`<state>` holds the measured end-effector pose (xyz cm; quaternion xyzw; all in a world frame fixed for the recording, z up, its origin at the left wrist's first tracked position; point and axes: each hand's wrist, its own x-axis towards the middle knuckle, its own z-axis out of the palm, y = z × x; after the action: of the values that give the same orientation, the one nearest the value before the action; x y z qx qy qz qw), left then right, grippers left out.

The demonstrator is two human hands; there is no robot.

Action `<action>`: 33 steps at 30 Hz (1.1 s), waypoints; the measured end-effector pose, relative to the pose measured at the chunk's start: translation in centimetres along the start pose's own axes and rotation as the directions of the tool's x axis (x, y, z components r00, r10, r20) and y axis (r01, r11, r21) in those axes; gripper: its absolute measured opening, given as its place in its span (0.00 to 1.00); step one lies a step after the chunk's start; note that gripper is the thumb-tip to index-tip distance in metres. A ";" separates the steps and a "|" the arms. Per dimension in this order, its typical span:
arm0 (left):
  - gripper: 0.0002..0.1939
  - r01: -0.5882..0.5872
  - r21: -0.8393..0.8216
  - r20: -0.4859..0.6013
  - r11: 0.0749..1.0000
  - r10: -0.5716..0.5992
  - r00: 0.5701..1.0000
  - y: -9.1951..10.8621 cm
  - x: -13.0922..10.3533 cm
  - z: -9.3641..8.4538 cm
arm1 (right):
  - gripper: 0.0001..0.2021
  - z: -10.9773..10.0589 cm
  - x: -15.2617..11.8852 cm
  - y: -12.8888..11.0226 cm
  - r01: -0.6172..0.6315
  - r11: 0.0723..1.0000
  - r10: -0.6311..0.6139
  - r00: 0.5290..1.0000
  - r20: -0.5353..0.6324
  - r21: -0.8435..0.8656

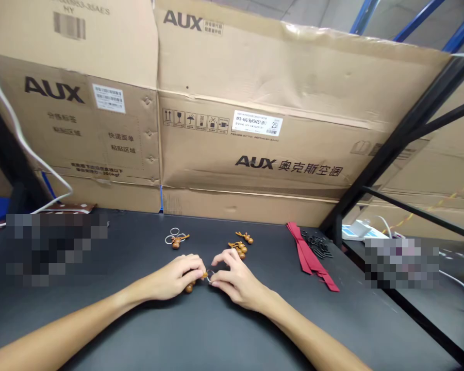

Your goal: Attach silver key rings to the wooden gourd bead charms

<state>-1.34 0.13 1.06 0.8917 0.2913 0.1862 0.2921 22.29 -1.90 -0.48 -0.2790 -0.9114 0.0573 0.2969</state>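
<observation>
By the left hand [183, 275], just left of the frame's lower centre, an orange cord [204, 276] is pinched between thumb and fingertips, while a brown gourd bead [189, 288] is partly covered beneath, close to the dark counter [139, 330]. The short visible cord is aligned roughly crosswise, its right end directed at a silver ring [210, 277] between the hands. The ring's right edge is met by the right hand [235, 281], whose upper fingers are spread from the lower; whether the ring is gripped cannot be told.
</observation>
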 end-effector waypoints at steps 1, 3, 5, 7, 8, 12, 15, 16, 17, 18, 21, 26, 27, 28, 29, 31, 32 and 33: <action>0.19 -0.013 0.022 -0.003 1.000 0.014 1.000 0.1 0.0 0.2 | 0.07 0.1 0.0 -0.1 -0.007 1.000 0.007 1.000 -0.002 -0.002; 0.18 -0.042 0.067 -0.011 0.997 0.043 0.999 0.2 -0.1 0.6 | 0.06 0.2 0.0 -0.2 -0.023 1.000 0.023 1.000 -0.005 -0.021; 0.18 -0.054 0.096 -0.037 0.994 0.058 0.998 0.3 -0.2 0.9 | 0.06 0.3 0.1 -0.4 -0.034 0.998 0.034 0.999 -0.007 -0.048; 0.17 -0.054 0.108 -0.067 0.993 0.062 0.996 0.4 -0.3 1.2 | 0.06 0.3 0.2 -0.6 -0.037 0.997 0.036 0.999 -0.016 -0.070; 0.17 -0.053 0.118 -0.077 0.992 0.062 0.995 0.5 -0.3 1.3 | 0.06 0.4 0.2 -0.7 -0.039 0.996 0.037 0.999 -0.021 -0.077; 0.15 -0.108 0.263 -0.068 0.959 0.130 0.989 1.4 -0.5 1.7 | 0.07 0.7 0.2 -0.7 -0.055 0.994 0.049 0.997 -0.062 -0.099; 0.14 -0.148 0.371 -0.038 0.917 0.174 0.984 1.9 -0.6 2.1 | 0.08 0.9 0.2 -0.4 -0.082 0.989 0.071 0.993 -0.096 -0.122; 0.14 -0.141 0.385 -0.048 0.912 0.172 0.984 1.9 -0.5 2.1 | 0.08 0.9 0.2 -0.2 -0.088 0.988 0.076 0.992 -0.102 -0.129; 0.14 -0.123 0.391 -0.073 0.912 0.164 0.984 1.8 -0.5 2.0 | 0.08 0.8 0.2 -0.1 -0.093 0.986 0.079 0.991 -0.109 -0.136; 0.15 -0.104 0.393 -0.107 0.914 0.157 0.982 1.4 -0.4 1.8 | 0.08 0.8 0.2 0.1 -0.099 0.985 0.082 0.989 -0.121 -0.144; 0.16 -0.044 0.410 -0.223 0.911 0.147 0.964 -0.1 -0.2 1.0 | 0.08 0.3 0.0 0.9 -0.130 0.976 0.101 0.981 -0.166 -0.175; 0.15 0.002 0.420 -0.284 0.907 0.130 0.950 -1.3 -0.2 0.3 | 0.09 -0.3 -0.4 2.4 -0.170 0.967 0.129 0.969 -0.209 -0.190; 0.14 -0.010 0.415 -0.267 0.910 0.132 0.955 -1.2 -0.2 0.4 | 0.09 -0.3 -0.5 2.5 -0.171 0.966 0.129 0.969 -0.212 -0.194; 0.14 -0.022 0.404 -0.250 0.914 0.134 0.959 -1.0 -0.2 0.4 | 0.10 -0.2 -0.5 2.6 -0.172 0.965 0.129 0.969 -0.212 -0.197; 0.13 -0.031 0.392 -0.240 0.919 0.135 0.961 -0.9 -0.2 0.5 | 0.10 -0.2 -0.5 2.6 -0.169 0.965 0.127 0.970 -0.210 -0.199; 0.10 -0.023 0.386 -0.255 0.922 0.131 0.958 -0.9 -0.3 0.5 | 0.09 0.0 -0.4 2.5 -0.162 0.966 0.123 0.973 -0.196 -0.203; 0.10 -0.003 0.406 -0.279 0.914 0.127 0.952 -1.0 -0.3 0.4 | 0.09 0.1 -0.4 2.4 -0.159 0.965 0.120 0.975 -0.186 -0.208; 0.09 0.033 0.442 -0.312 0.896 0.120 0.943 -1.2 -0.3 0.4 | 0.09 0.1 -0.3 2.3 -0.157 0.964 0.119 0.977 -0.177 -0.214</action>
<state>-1.89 0.61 -0.04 0.8968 0.3504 0.2690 0.0251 23.55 -0.11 -1.40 -0.3779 -0.8630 -0.0495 0.3317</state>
